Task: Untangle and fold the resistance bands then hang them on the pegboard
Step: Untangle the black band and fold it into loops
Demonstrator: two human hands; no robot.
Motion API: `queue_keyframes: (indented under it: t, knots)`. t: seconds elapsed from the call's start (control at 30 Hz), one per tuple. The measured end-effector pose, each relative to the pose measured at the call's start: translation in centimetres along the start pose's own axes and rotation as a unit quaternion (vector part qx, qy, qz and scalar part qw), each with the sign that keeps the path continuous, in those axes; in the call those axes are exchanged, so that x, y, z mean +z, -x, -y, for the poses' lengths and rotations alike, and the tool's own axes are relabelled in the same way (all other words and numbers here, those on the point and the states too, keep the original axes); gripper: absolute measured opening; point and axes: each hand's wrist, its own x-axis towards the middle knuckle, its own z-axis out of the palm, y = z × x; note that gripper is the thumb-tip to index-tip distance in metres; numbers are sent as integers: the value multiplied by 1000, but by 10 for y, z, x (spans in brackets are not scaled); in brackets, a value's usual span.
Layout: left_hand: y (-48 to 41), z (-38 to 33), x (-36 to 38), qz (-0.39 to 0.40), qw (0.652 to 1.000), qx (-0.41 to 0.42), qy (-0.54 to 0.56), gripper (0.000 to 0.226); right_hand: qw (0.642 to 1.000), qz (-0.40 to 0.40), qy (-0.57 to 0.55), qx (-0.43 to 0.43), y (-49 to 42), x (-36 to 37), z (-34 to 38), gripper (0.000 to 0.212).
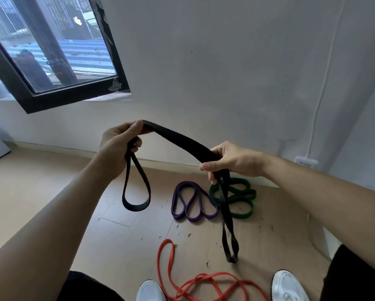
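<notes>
Both hands clamped on black band (pixel 182 142), left hand (pixel 117 144) pinching the fold, right hand (pixel 230 164) gripping doubled strands; loose tail could re-twist if either slips.

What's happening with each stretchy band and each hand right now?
Black resistance band: draped between both hands, ends hanging looped.
Left hand: gripping the band.
Right hand: gripping the band.
Purple resistance band: folded on floor.
Green resistance band: folded on floor.
Red resistance band: unfolded, tangled on floor.
</notes>
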Motion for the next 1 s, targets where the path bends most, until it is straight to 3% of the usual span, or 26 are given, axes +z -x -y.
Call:
queue_keyframes:
  t: [0.13,0.2,0.37,0.47,0.53,0.63,0.8,0.9,1.0]
  knots:
    - [-1,12,-21,57,997,-33,-34,58,999,-43,-10,-33,4,0,3,26]
    - [-1,15,-32,101,991,-60,-70,60,996,-73,16,-43,5,-3,8,27]
    - [7,21,-34,214,945,-114,-217,33,993,-77,53,-66,15,-14,26,12]
    - [8,25,-17,295,902,-147,-277,15,992,-75,68,-77,17,-16,34,14]
    - [8,30,-4,333,880,-157,-299,19,991,-73,72,-88,17,-15,37,18]
    - [12,34,17,398,862,-154,-272,5,990,-68,70,-99,14,-11,41,17]
    - [13,32,52,421,886,-157,-117,17,991,-55,60,-104,10,-6,40,19]
    - [14,31,66,358,917,-174,-27,7,991,-47,64,-104,9,-3,40,21]
    - [13,30,72,324,931,-165,-12,12,992,-50,72,-93,9,-5,37,21]
